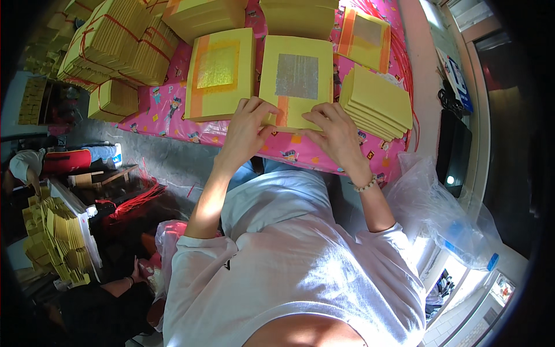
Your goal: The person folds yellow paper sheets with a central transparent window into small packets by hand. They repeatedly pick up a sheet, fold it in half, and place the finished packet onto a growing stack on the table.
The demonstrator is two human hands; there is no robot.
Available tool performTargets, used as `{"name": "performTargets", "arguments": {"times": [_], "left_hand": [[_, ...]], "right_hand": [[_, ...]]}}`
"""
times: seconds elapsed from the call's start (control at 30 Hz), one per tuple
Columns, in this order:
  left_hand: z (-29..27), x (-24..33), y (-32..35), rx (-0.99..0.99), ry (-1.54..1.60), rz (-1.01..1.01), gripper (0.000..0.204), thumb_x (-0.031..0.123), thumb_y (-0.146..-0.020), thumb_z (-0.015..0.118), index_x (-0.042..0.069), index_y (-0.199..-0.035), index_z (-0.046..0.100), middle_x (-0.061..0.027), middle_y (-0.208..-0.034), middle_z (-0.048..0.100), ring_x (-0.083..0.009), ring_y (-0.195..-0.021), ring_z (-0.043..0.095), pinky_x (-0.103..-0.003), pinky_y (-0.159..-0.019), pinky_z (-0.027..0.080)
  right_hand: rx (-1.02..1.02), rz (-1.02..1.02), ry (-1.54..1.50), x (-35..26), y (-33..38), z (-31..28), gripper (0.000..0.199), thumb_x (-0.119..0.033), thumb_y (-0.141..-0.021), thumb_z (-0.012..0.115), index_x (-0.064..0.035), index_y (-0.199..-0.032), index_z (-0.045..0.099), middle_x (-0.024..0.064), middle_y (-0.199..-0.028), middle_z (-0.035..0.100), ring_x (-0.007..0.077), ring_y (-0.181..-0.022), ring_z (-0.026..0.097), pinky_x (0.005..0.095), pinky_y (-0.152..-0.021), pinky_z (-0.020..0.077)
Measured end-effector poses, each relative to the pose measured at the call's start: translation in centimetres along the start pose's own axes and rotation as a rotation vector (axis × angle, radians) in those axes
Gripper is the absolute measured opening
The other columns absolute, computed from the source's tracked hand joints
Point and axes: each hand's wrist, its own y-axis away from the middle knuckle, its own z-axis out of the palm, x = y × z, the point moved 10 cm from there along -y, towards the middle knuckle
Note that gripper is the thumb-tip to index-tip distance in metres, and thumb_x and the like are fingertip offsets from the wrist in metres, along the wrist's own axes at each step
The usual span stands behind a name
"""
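Note:
In front of me on the table stands a thick stack of yellow joss paper [296, 51] with a silver foil square and an orange stripe. My left hand [252, 122] is closed at its near left corner, thumb below and fingers bent over the edge. At the near right corner, my right hand [335, 132] pinches the same edge, with a beaded bracelet on its wrist. Left of it is another stack with a gold foil square [217, 65]. Close by my right hand, a fanned pile of folded yellow paper [378, 101] leans over.
Pink patterned cloth [173, 128] covers the table. Bundles tied with red string [118, 40] rise at the far left; a silver-foil sheet stack [364, 37] lies far right. A clear plastic bag [430, 199] hangs beside my right arm. Two other people are on the left, near more yellow paper [63, 231].

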Motion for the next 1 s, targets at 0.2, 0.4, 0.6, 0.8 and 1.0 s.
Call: {"name": "performTargets", "arguments": {"times": [0.2, 0.4, 0.6, 0.8, 1.0], "left_hand": [[-0.3, -1.0, -0.4, -0.021, 0.081, -0.036, 0.029, 0.004, -0.069, 0.072, 0.006, -0.096, 0.063, -0.0077, -0.097, 0.061, -0.0293, -0.097, 0.053, -0.037, -0.084, 0.044], [-0.4, -1.6, -0.4, -0.006, 0.120, -0.032, 0.016, 0.009, -0.073, 0.073, 0.005, -0.087, 0.066, -0.0072, -0.093, 0.064, -0.0273, -0.093, 0.056, -0.036, -0.081, 0.044], [-0.8, -1.3, -0.5, 0.050, 0.181, 0.008, 0.010, 0.012, -0.077, 0.070, 0.003, -0.081, 0.066, -0.0084, -0.081, 0.059, -0.0268, -0.081, 0.052, -0.037, -0.073, 0.043], [-0.7, -1.4, -0.6, 0.046, 0.169, 0.003, 0.011, 0.013, -0.079, 0.069, 0.003, -0.080, 0.066, -0.0088, -0.080, 0.059, -0.0269, -0.080, 0.052, -0.037, -0.073, 0.042], [-0.8, -1.3, -0.6, 0.050, 0.180, -0.003, 0.011, 0.013, -0.078, 0.069, 0.002, -0.080, 0.065, -0.0095, -0.081, 0.060, -0.0273, -0.081, 0.052, -0.037, -0.072, 0.043]], "right_hand": [[-0.006, 0.062, -0.115, 1.1, -0.2, 0.2, 0.014, -0.020, -0.076, 0.071, -0.0087, -0.084, 0.071, 0.0039, -0.087, 0.061, 0.0232, -0.082, 0.056, 0.0352, -0.070, 0.0475], [0.010, 0.113, -0.226, 1.9, -0.3, 0.6, 0.010, -0.017, -0.079, 0.070, -0.0083, -0.082, 0.071, 0.0047, -0.086, 0.062, 0.0240, -0.081, 0.057, 0.0354, -0.070, 0.0471], [0.001, 0.147, -0.278, 2.4, -0.4, 0.9, 0.010, -0.017, -0.079, 0.069, -0.0072, -0.081, 0.071, 0.0058, -0.086, 0.063, 0.0247, -0.082, 0.057, 0.0355, -0.070, 0.0469], [-0.017, 0.163, -0.285, 2.6, -0.6, 1.0, 0.011, -0.018, -0.079, 0.069, -0.0067, -0.081, 0.071, 0.0060, -0.087, 0.063, 0.0247, -0.082, 0.058, 0.0352, -0.070, 0.0469], [-0.044, 0.206, -0.292, 2.8, -0.6, 1.1, 0.013, -0.019, -0.079, 0.069, -0.0065, -0.081, 0.071, 0.0062, -0.087, 0.063, 0.0246, -0.083, 0.058, 0.0353, -0.072, 0.0469]]}}
